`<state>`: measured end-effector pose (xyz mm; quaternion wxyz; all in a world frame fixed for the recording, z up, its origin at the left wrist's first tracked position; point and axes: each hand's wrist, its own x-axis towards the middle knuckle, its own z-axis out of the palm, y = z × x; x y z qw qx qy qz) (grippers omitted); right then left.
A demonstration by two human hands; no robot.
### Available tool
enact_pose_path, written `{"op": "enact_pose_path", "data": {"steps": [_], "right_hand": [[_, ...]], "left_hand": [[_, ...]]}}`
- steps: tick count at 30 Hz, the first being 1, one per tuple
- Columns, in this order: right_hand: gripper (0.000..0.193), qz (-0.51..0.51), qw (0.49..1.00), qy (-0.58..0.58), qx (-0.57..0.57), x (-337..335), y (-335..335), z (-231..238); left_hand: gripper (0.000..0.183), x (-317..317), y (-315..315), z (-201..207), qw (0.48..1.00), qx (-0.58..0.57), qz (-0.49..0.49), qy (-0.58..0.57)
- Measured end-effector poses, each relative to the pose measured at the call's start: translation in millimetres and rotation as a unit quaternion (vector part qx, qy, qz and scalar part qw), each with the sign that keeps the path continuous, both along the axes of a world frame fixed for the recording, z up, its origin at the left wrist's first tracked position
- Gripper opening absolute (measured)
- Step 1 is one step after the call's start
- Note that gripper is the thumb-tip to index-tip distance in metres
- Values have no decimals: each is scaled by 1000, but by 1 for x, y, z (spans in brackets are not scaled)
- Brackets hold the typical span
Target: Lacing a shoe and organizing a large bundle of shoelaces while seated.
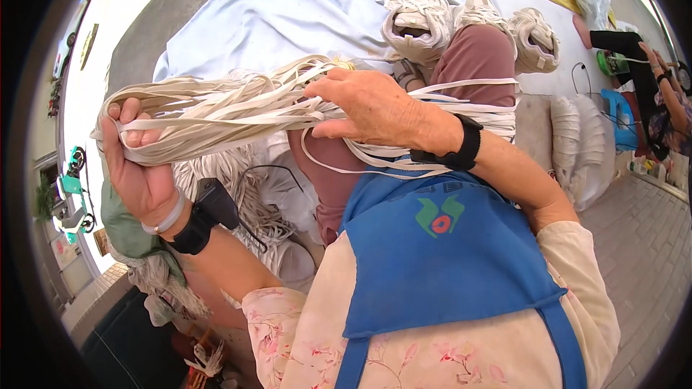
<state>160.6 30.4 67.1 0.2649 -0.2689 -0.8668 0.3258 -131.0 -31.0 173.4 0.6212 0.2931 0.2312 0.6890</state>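
A long bundle of flat off-white shoelaces point(209, 112) stretches across in front of me, over my lap. My left hand point(137, 162) is hooked through the looped left end, its fingers curled around the laces. Over the right part of the bundle lies my right hand point(367, 104), with thumb and forefinger spread apart; its other fingers are partly hidden. Loose lace ends point(483, 112) trail past my right wrist across my knee. Below the bundle, a heap of more laces point(252, 191) hangs beside my leg.
White sneakers point(418, 25) stand ahead on a pale blue cloth point(288, 11). On the right are plastic-wrapped white stacks point(577, 144), a blue stool point(620, 119) and another person's arm point(674, 97). A green bag point(130, 223) sits to the left.
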Motion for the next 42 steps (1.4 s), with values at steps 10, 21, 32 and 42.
{"op": "enact_pose_path", "data": {"steps": [10,21,32,42], "right_hand": [[16,-33,924,108,-366,30,23,30],[12,7,626,519,-582,81,34,50],[21,90,742,412,-522,127,20,73],[16,-40,929,-36,-365,142,19,85]], "left_hand": [[12,-24,0,-32,970,-101,220,-19],[16,-12,21,-59,987,-93,103,-77],[16,10,44,-44,988,-89,68,-101],[19,13,34,-50,995,-70,47,-57]]}}
